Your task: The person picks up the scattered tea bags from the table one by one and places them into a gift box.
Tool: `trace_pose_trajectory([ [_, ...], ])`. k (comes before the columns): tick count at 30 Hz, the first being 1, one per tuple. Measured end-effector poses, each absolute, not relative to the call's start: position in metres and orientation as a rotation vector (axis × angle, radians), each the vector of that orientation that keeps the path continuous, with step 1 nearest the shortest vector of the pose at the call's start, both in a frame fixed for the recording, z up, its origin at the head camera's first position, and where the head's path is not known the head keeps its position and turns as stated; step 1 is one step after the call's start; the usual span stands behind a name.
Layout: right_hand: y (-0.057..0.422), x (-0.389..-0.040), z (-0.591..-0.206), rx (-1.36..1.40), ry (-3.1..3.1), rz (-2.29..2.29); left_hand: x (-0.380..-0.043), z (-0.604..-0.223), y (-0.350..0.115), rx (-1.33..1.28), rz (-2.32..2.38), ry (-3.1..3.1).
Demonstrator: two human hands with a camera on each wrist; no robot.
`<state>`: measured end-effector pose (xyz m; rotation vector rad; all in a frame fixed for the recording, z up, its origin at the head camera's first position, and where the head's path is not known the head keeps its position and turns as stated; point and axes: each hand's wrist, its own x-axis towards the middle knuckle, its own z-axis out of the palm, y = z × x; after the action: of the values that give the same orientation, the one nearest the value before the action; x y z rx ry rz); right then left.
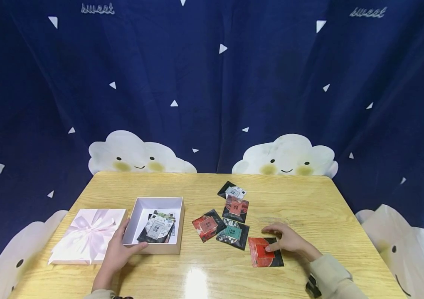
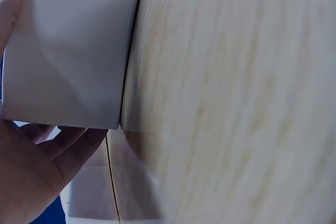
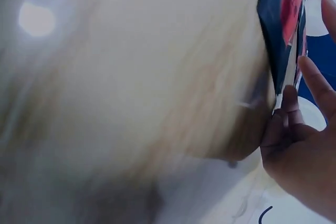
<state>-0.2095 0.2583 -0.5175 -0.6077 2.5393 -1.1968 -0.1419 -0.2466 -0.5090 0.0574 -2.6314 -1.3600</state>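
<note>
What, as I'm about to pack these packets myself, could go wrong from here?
The near red packet lies flat, partly beneath the right grip, so it might slide on the table rather than lift. Packets already in the open box lie at uneven angles, so adding more may make an untidy heap. The pink bow-topped lid sits close beside the left grip, so shifting the box could nudge it.

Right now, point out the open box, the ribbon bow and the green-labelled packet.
Open box (image 1: pixel 162 248): head view, on its front wall.
Ribbon bow (image 1: pixel 90 230): head view, on its knot.
Green-labelled packet (image 1: pixel 233 233): head view, on its label.
</note>
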Motion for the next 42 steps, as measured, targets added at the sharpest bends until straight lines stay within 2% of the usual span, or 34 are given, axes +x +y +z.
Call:
trace_pose_trajectory([
  [12,0.258,-0.204,-0.522,-0.693,2.674,-1.115,-0.144,-0.509,-0.247,0.056,-1.38,-2.625],
  [20,0.255,-0.203,-0.518,-0.59,2.68,-1.139,-0.144,-0.51,-0.246,0.06,-1.377,-2.627],
  [30,0.263,-0.208,-0.502,-0.391,2.347,-1.489,-0.142,-0.51,-0.246,0.05,-1.374,-2.618],
  [42,0.26,-0.21,-0.493,-0.273,2.239,-1.622,-0.143,-0.512,-0.248,0.06,-1.349,-2.626],
])
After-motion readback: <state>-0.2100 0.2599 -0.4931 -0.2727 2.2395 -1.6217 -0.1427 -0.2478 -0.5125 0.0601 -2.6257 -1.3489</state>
